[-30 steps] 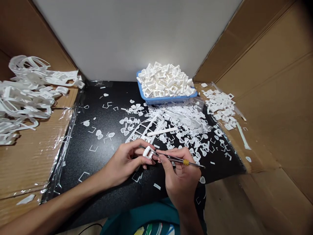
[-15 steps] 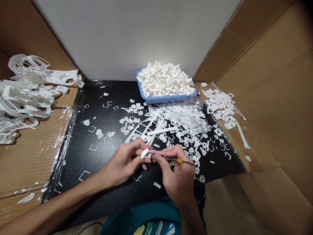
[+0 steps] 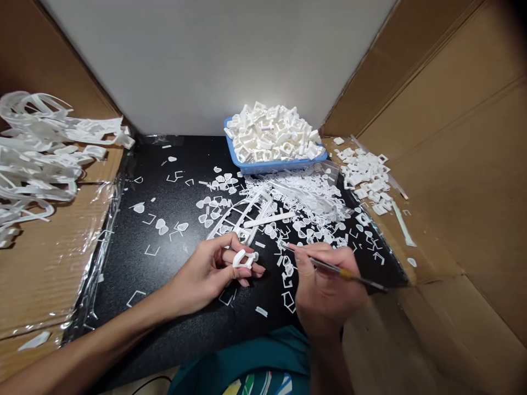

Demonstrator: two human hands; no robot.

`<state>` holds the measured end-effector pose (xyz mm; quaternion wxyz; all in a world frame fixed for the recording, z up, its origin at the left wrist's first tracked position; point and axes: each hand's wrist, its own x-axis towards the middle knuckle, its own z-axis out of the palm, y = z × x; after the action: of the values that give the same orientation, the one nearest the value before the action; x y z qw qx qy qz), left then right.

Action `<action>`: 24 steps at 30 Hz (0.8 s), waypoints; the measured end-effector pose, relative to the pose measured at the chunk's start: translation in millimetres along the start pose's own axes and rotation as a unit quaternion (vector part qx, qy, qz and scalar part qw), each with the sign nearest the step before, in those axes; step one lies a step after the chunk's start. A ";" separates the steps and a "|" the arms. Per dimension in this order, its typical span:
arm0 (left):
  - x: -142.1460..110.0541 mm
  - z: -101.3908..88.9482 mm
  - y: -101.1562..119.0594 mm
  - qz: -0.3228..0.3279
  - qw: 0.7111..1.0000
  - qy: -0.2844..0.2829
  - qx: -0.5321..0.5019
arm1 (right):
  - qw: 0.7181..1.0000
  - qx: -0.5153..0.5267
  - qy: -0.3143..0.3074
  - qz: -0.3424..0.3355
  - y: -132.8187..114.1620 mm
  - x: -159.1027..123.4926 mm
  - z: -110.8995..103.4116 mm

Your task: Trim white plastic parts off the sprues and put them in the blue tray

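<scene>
Between the thumb and fingers of my left hand (image 3: 218, 264) is a small white plastic part (image 3: 244, 259) with an opening through its middle. My right hand (image 3: 327, 282) grips a thin metal hand tool (image 3: 329, 265) with a yellow band on its shaft, much like a pen. Its tip points left, over the scraps, apart from the white part. Just beyond my left hand lies a white ladder-like plastic frame (image 3: 234, 215), with a white stick (image 3: 268, 219) across it. Loose translucent scraps (image 3: 325, 230) lie around them on the black table (image 3: 173, 282).
A blue basket (image 3: 284, 164) heaped with white plastic parts stands at the back. More white parts (image 3: 368, 175) lie on the cardboard at right. Long curly white pieces (image 3: 37, 159) are piled on the left cardboard. Cardboard walls (image 3: 444, 142) flank the table.
My right hand has drawn the tool away from the white part, moving right. My left hand stays in nearly the same place, still holding the part. The view has shifted slightly.
</scene>
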<state>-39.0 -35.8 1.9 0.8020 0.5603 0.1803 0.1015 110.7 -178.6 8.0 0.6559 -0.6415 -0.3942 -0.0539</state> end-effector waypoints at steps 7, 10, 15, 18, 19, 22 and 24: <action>1.4 0.0 6.3 -0.003 0.999 -0.032 0.004 | 0.959 0.130 -0.085 0.239 -3.6 -5.2 3.8; 1.5 0.4 8.1 0.010 0.999 -0.018 0.039 | 0.948 0.149 -0.087 0.267 -2.4 -9.2 6.2; 1.7 -0.3 8.0 0.045 0.991 0.028 0.120 | 0.963 0.128 -0.107 0.212 -3.8 -6.9 4.1; 1.1 -0.1 7.4 0.049 0.990 0.028 0.125 | 0.975 0.108 -0.098 0.169 -7.2 -4.0 4.1; 0.9 -0.1 7.2 0.052 0.990 0.026 0.125 | 0.977 0.103 -0.095 0.158 -8.3 -3.4 4.1; 0.9 -0.8 5.9 0.062 0.990 0.030 0.125 | 0.979 0.099 -0.103 0.145 -10.9 -3.0 3.0; 1.2 -1.8 4.8 0.071 0.988 0.037 0.129 | 0.978 0.093 -0.114 0.145 -11.6 -3.6 1.3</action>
<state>-38.4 -32.2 5.6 0.7062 0.6665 0.1813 0.1552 101.0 -181.0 15.0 0.6642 -0.6299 -0.3727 0.1521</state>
